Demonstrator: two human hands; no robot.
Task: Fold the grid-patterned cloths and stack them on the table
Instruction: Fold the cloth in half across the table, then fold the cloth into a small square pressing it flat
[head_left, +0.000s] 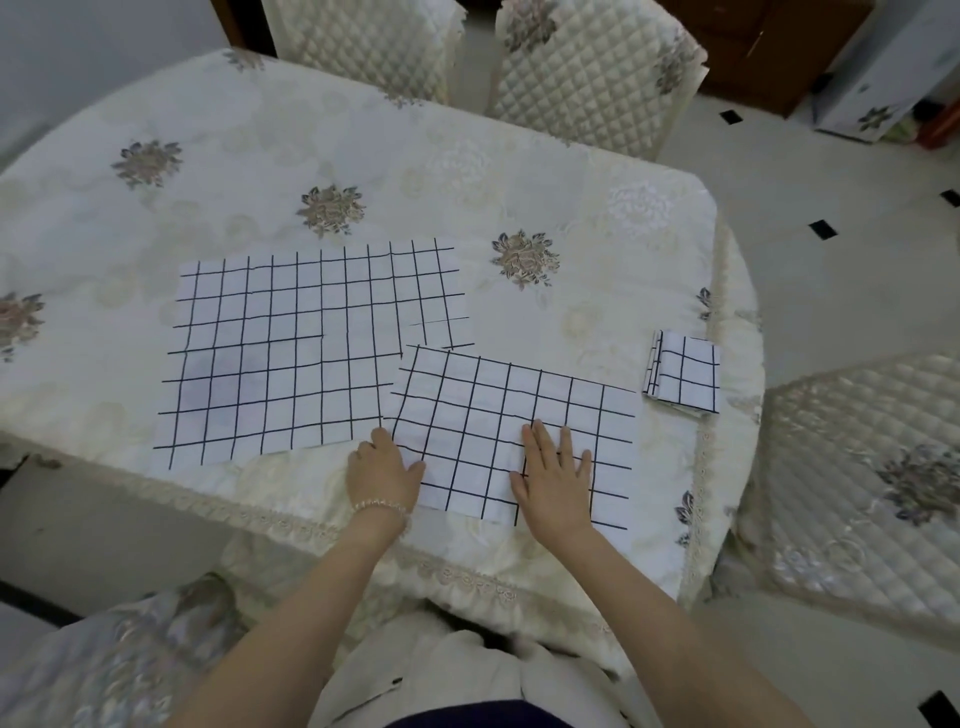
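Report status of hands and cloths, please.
Both hands open: left hand at edge, right hand flat on half-folded cloth. Folded cloth far right. Flat cloths wait.

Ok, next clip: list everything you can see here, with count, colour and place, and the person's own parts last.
Flat cloths: apparently two or more overlapping, white with black grid, table centre-left.
Half-folded cloth: one, white with black grid, near edge, under both hands.
Folded cloth: one small bundle, white with black grid, table's right edge.
Table: one, cream floral tablecloth, fills the middle.
Chairs: two at far side, quilted cream covers; two more cushions at right and bottom left.
Floor: pale tiles with small black squares, right.
Bracelet: one, clear beads, left wrist.
Left hand: at the half-folded cloth's left edge.
Right hand: flat, fingers spread, on that cloth.
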